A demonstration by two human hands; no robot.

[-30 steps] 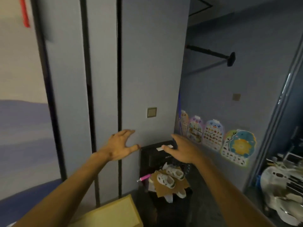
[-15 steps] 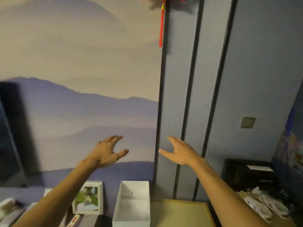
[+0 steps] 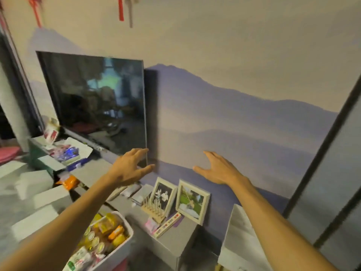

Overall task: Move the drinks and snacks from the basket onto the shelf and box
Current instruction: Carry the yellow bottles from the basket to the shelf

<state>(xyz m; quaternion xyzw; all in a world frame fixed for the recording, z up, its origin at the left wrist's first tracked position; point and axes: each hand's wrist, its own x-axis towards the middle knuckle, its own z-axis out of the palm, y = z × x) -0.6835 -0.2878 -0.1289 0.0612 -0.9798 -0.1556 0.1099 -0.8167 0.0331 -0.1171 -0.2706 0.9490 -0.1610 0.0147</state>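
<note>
The basket (image 3: 125,249) sits low on the left, its near end cut off by the frame and by the left arm, packed with blurred yellow and orange packets (image 3: 109,230). Left hand (image 3: 130,169) and right hand (image 3: 218,169) hang spread and empty. The view has swung left since before; the TV (image 3: 97,102) and basket are newly in sight.

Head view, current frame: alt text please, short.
Both bare hands, left hand and right hand, reach forward open and empty above a white basket full of snacks and drinks. Behind them: a dark TV, two framed photos.
</note>
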